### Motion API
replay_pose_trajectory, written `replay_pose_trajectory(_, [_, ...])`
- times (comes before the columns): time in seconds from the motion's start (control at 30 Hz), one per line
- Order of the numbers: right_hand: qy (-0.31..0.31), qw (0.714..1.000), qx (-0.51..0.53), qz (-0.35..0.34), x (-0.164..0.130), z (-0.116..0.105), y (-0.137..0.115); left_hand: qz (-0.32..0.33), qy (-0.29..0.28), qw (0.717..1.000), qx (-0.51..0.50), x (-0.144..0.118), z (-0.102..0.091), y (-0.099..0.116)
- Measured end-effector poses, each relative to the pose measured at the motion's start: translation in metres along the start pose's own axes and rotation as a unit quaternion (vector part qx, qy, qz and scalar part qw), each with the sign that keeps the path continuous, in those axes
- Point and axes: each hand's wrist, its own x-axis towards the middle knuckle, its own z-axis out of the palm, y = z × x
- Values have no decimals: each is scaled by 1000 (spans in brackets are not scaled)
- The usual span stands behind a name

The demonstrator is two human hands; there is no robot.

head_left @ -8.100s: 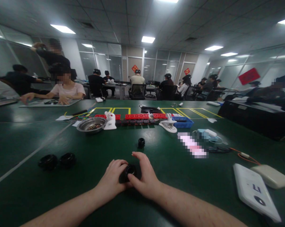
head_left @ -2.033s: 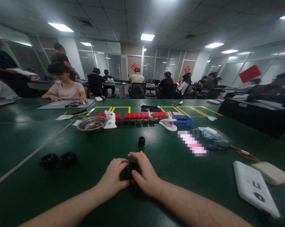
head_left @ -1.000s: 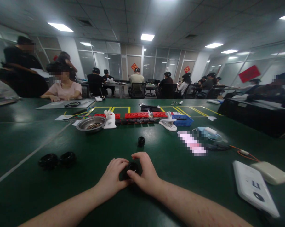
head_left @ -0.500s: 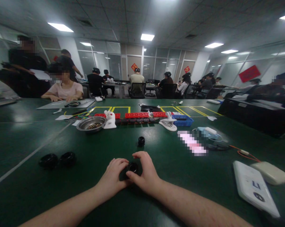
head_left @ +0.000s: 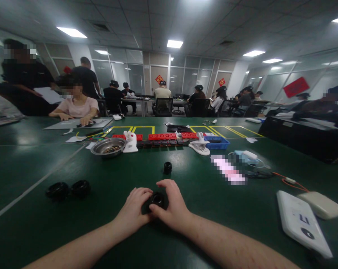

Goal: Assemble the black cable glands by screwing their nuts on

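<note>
A black ring-shaped part (head_left: 157,199), with a round hole on top, sits on the green table between my two hands. My left hand (head_left: 133,204) is closed round its left side, fingertips against the far-left rim. My right hand (head_left: 173,203) curls round the right side; its thumb lies on the near edge and its index finger arches beyond the far edge. Just past the fingers stands a smaller black ribbed cylinder (head_left: 167,167). Off to the left lie two more black ring-like parts, one (head_left: 57,191) farther out and the other (head_left: 80,188) nearer me.
Farther back are a metal bowl (head_left: 108,147) of small pieces, a row of red blocks (head_left: 161,136), two white clips and a blue tray (head_left: 219,143). A white power bank-like slab (head_left: 300,220) and cables lie on the right. Several people sit beyond the table.
My right hand has shifted very slightly on the black part; my left hand stays put. In the background, standing people at the left have moved, and the seated person's hand has shifted.
</note>
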Motion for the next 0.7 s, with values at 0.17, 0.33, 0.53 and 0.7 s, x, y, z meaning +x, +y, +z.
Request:
replay_pose_trajectory(0.17, [-43,999,-8,-9,1,-1,-1,8,11,1000,-4,0,1,-1])
replay_pose_trajectory(0.33, [-63,997,16,-52,-1,-3,-1,11,14,1000,3,1,5,-6])
replay_pose_trajectory(0.53, [-17,1000,-4,1,1,-1,-2,9,15,1000,0,1,2,-2])
replay_pose_trajectory(0.7, [-62,998,-13,-12,2,-2,-3,12,8,1000,-6,2,2,-2])
